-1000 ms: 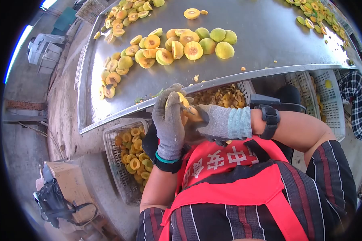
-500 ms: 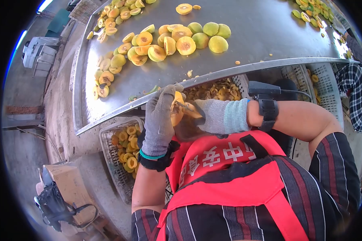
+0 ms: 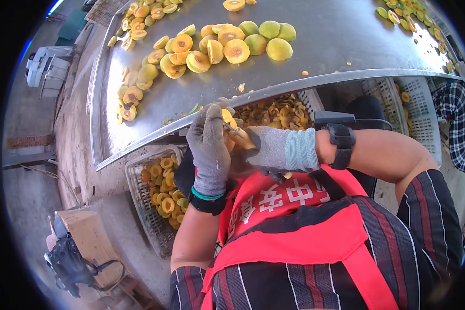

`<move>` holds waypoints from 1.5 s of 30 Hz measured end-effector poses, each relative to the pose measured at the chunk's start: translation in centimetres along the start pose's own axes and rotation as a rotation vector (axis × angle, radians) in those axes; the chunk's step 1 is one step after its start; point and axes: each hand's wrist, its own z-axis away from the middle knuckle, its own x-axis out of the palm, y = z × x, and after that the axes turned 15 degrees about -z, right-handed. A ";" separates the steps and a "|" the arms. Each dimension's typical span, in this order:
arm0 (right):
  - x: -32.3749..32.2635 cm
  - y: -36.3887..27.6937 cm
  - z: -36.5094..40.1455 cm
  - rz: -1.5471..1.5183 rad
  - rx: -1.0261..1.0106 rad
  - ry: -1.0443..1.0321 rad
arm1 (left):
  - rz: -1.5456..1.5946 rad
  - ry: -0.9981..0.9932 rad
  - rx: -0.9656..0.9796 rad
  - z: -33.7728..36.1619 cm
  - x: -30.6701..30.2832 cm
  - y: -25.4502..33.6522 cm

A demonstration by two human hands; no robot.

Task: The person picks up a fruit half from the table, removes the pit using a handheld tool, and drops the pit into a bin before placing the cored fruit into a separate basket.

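Note:
In a grey work glove, my left hand is closed around a yellow peach half, just past the table's near edge. My right hand, also gloved, grips a small tool with a wooden handle and a thin metal tip. The tip meets the fruit, though fingers hide part of the contact. Halved peaches lie cut side up or tilted on the metal table, beside several whole greenish-yellow ones. A small orange bit shows under my right hand.
Below my hands, a crate holds fruit scraps. A white crate of pitted halves stands at lower left. More crates and a person's checked sleeve are at right. A cardboard box sits on the floor.
The view has shifted slightly. My left hand has turned a little, and less of the peach half shows. The tool stays against the fruit. An orange bit now appears below my right hand.

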 end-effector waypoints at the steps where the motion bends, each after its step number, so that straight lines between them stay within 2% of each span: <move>1: -0.1 0.3 -0.1 -0.002 0.002 0.001 | -0.006 0.113 -0.037 0.0 0.4 0.1; 2: -0.1 0.8 -0.2 0.060 -0.056 0.001 | -0.010 0.228 -0.075 0.0 0.6 0.2; 3: 0.0 1.3 -0.4 0.123 -0.114 -0.003 | -0.007 0.231 -0.080 0.1 0.6 0.3; 4: 0.1 1.6 -0.5 0.126 -0.114 -0.006 | -0.024 0.188 -0.083 0.1 0.6 0.4; 6: 0.3 2.3 -0.7 -0.022 0.005 0.123 | -0.041 0.143 -0.086 -0.3 0.2 0.7; 8: 0.5 3.4 -1.0 -0.047 -0.004 0.101 | 0.044 -0.101 -0.297 -1.0 -1.0 0.9; 9: 0.5 3.1 -0.9 -0.071 -0.014 0.077 | 0.044 -0.102 -0.298 -1.0 -1.1 0.7; 11: 0.4 2.5 -0.6 -0.102 0.007 0.060 | -0.190 -0.142 -0.064 -1.0 -1.2 0.2; 12: 0.2 1.5 -0.1 -0.130 0.026 0.044 | -0.190 -0.143 -0.065 -0.8 -0.8 0.2; 13: -0.1 0.1 0.7 -0.131 0.027 0.044 | -0.392 0.012 0.099 -0.4 -0.1 0.1; 14: -0.6 -1.5 1.7 -0.211 0.111 0.004 | -0.590 0.169 0.264 -0.2 0.6 0.0; 15: -0.8 -2.2 2.2 -0.290 0.194 -0.035 | -0.589 0.168 0.264 -0.3 1.0 -0.6; 16: -0.7 -0.2 1.1 -0.291 0.197 -0.034 | -0.370 0.233 0.214 -0.5 1.3 -1.7; 17: -0.4 3.2 -0.8 -0.036 -0.024 -0.028 | -0.150 0.296 0.163 -0.7 1.4 -2.3; 18: -0.2 3.0 -1.3 0.221 -0.243 -0.022 | -0.148 0.297 0.163 -0.6 1.3 -1.9; 19: -0.3 2.9 -1.0 0.219 -0.241 -0.022 | -0.145 0.178 0.109 -0.4 0.8 -1.1; 20: -0.6 2.9 -0.6 0.231 -0.102 -0.008 | -0.142 0.058 0.057 -0.4 0.3 -0.3; 21: -0.6 2.2 -0.1 0.239 0.039 0.006 | -0.141 0.055 0.053 -0.6 -0.2 0.2; 22: -0.5 2.5 0.0 0.237 0.043 0.004 | -0.057 -0.073 -0.143 -0.9 -0.7 0.7; 23: -0.3 2.8 0.1 0.374 0.060 -0.057 | 0.026 -0.202 -0.337 -1.1 -1.0 1.1; 24: -0.3 2.5 0.4 0.511 0.075 -0.118 | -0.043 -0.219 -0.307 -0.8 -0.8 1.5; 25: -0.4 2.2 0.6 0.508 0.077 -0.120 | -0.042 -0.219 -0.311 -0.7 -0.5 1.0; 27: -1.2 1.1 1.5 -0.038 0.106 -0.197 | 0.131 -0.063 -0.228 -0.4 0.1 -0.4; 28: -1.3 0.3 1.7 -0.040 0.108 -0.198 | 0.132 -0.063 -0.231 -0.2 0.6 -0.5; 30: -1.2 -1.0 1.7 -0.249 0.396 -0.079 | -0.124 0.138 -0.010 0.1 1.5 -0.8; 31: -1.3 -0.8 1.7 -0.249 0.397 -0.079 | -0.124 0.137 -0.011 0.1 1.5 -1.2; 33: -1.4 0.1 1.5 -0.103 0.243 -0.024 | 0.071 0.103 -0.079 -0.2 1.4 -2.2; 34: -1.3 1.4 1.0 -0.099 0.241 -0.023 | 0.072 0.104 -0.075 -0.4 1.0 -2.8; 36: -0.8 3.4 0.1 0.100 -0.262 0.174 | -0.045 -0.006 -0.056 -0.7 0.0 -3.0; 37: -0.8 3.6 0.1 0.103 -0.266 0.172 | -0.047 -0.003 -0.052 -0.7 0.1 -2.6; 39: -0.6 3.7 0.2 0.475 -0.388 0.241 | 0.465 0.116 -0.263 -0.3 0.9 -1.5; 40: -0.3 3.5 0.3 0.480 -0.391 0.236 | 0.467 0.121 -0.259 -0.4 0.9 -1.5; 42: 0.9 3.1 0.3 0.277 -0.330 0.412 | 0.475 0.170 -0.237 -0.5 0.9 -1.5; 43: 1.3 3.1 0.4 0.280 -0.333 0.405 | 0.476 0.177 -0.233 -0.5 0.8 -1.4; 45: 1.8 3.0 0.6 0.603 -0.444 0.496 | 0.418 0.179 -0.194 -0.5 0.7 -1.1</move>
